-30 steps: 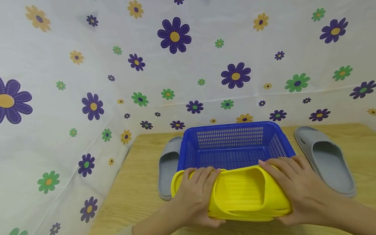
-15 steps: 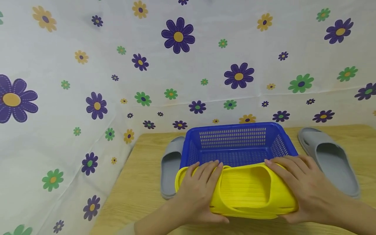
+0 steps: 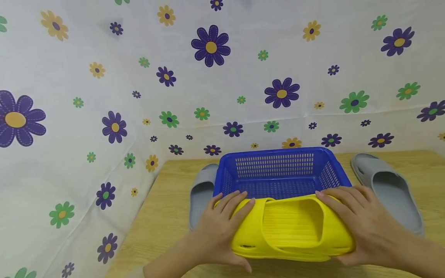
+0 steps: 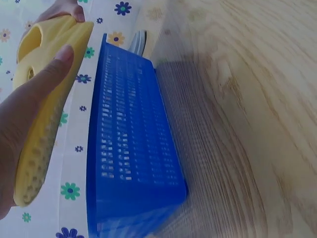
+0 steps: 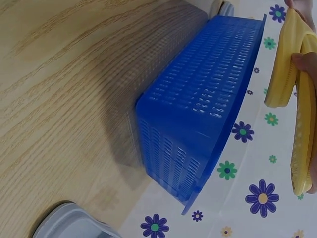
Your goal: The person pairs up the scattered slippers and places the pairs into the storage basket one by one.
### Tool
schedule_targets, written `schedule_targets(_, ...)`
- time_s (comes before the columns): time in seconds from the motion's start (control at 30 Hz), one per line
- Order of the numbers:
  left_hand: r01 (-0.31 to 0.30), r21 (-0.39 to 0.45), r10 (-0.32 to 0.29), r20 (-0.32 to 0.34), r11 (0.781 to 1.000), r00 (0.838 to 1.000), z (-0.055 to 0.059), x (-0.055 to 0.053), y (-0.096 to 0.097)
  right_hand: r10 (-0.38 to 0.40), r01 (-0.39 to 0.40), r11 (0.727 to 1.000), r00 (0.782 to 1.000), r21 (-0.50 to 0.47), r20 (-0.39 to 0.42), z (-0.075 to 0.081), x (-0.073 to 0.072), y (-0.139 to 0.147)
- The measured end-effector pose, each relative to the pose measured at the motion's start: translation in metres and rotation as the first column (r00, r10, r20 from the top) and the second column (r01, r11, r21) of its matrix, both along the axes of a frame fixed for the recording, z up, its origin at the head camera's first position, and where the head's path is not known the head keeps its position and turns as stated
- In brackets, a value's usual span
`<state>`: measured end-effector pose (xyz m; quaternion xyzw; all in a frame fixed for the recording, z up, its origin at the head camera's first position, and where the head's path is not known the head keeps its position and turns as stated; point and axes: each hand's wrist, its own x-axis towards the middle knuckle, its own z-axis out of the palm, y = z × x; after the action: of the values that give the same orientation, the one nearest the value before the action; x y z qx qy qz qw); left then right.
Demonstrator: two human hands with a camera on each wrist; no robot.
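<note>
Both hands hold a pair of yellow slippers (image 3: 293, 251), pressed together and turned sideways at the near edge of a blue basket (image 3: 227, 183). My left hand (image 3: 217, 231) grips their left end, fingers over the top and thumb along the lower side. At the other end, my right hand (image 3: 365, 227) grips with its fingers over the top and thumb underneath. The right wrist view shows two yellow soles (image 5: 283, 74) with a gap between them. From the left wrist, the slippers (image 4: 42, 134) appear raised above the basket's rim, beside its wall.
A grey slipper (image 3: 201, 202) lies left of the basket, partly hidden by it. Another grey slipper (image 3: 394, 197) lies to the right, behind the right forearm. A flowered cloth (image 3: 194, 92) hangs behind the wooden table (image 3: 163, 200).
The yellow slipper end that stuck out to the left has drawn in, so the pair lines up more closely. My left hand has shifted its hold to the pair's left end.
</note>
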<state>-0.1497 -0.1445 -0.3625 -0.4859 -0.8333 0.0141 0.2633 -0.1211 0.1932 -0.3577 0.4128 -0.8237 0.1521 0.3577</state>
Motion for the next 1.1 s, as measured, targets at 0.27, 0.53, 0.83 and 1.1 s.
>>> schedule_targets(0.27,0.000,-0.077,0.005,0.063,0.997,0.998,-0.001,-0.002,-0.005,0.006,-0.006,1.000,1.000,0.021,0.025,-0.001,0.002,0.002)
schedule_targets(0.53,0.081,0.024,-0.081,0.004,0.996,0.997,-0.006,-0.005,-0.009,0.022,-0.018,0.995,0.999,0.098,-0.044,-0.005,0.002,0.009)
schedule_targets(0.83,0.087,0.051,-0.087,-0.003,0.995,0.996,-0.006,-0.003,-0.016,0.027,-0.021,0.986,0.999,0.163,-0.038,-0.010,-0.006,0.022)
schedule_targets(1.1,0.090,0.048,-0.090,0.003,0.995,0.996,-0.005,0.001,-0.015,0.045,-0.044,0.989,0.999,0.141,-0.003,-0.013,-0.005,0.023)
